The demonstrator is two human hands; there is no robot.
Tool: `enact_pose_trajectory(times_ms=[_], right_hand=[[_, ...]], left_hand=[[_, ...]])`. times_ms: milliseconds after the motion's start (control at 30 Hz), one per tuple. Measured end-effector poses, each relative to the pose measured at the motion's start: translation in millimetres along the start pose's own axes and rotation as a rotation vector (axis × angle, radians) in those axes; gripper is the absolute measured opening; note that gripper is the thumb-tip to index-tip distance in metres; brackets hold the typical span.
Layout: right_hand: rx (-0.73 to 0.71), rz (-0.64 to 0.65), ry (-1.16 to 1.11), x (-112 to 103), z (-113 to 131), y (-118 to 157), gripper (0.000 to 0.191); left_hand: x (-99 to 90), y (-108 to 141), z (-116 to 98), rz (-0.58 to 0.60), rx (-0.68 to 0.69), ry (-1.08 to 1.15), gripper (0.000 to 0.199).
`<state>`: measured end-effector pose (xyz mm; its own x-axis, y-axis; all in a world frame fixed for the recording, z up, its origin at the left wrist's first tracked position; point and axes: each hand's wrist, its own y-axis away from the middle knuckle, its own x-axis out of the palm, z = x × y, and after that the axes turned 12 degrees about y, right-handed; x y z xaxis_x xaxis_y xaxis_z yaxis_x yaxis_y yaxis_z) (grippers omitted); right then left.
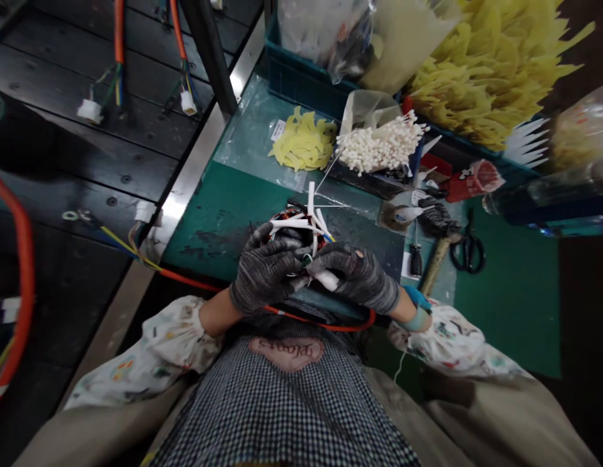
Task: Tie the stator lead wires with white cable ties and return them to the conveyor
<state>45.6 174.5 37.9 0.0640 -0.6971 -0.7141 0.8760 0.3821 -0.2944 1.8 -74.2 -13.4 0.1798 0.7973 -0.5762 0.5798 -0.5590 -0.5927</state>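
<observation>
My left hand [265, 269] and my right hand [353, 275], both in grey fingerless gloves, grip a copper-wound motor stator [294, 227] above the green work mat [218, 227]. Several white cable ties [311, 217] stick up from its windings. The right fingers also pinch a short white sleeve [327, 280] against the stator. An orange cable [321, 322] runs from under my hands, past my lap, and off to the left. Much of the stator is hidden behind my gloves.
Behind the stator lie yellow insulation strips [304, 139] and a bag of white cable ties [379, 146]. To the right are a hammer [435, 266], black scissors [467, 246] and a screwdriver [416, 256]. A blue crate [301, 71] stands behind. Wired leads lie on a dark slatted surface [87, 168] at left.
</observation>
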Motion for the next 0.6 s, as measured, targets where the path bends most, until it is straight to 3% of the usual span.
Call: enact_pose_trajectory(times_ms=[133,200,267,333,433,500,600], right_hand=[[-0.201,0.034,0.051,5,-13,5,0.016],[-0.167,0.091,0.109,8,-14,5,0.018],[-0.169,0.067,0.228,8,-12,7,0.018],[-0.344,-0.023,0.342,6,-7,9,0.017],[-0.668,-0.116,0.398,3,4,7,0.032],[-0.688,-0.129,0.378,6,12,-1,0.042],[-0.487,-0.217,0.436,18,15,-27,0.039]], left_hand=[[-2.6,-1,-1,0.067,-0.02,0.045,0.011],[-3.7,-2,1,0.064,0.014,0.078,0.008],[-4.0,-2,2,0.07,0.006,0.083,0.008],[-3.2,-2,2,0.062,-0.003,0.063,0.009],[-1.3,-2,1,0.02,0.012,0.042,0.006],[-0.4,-2,0,0.011,0.02,0.035,0.009],[0.4,-6,-1,0.002,0.036,0.002,0.01]])
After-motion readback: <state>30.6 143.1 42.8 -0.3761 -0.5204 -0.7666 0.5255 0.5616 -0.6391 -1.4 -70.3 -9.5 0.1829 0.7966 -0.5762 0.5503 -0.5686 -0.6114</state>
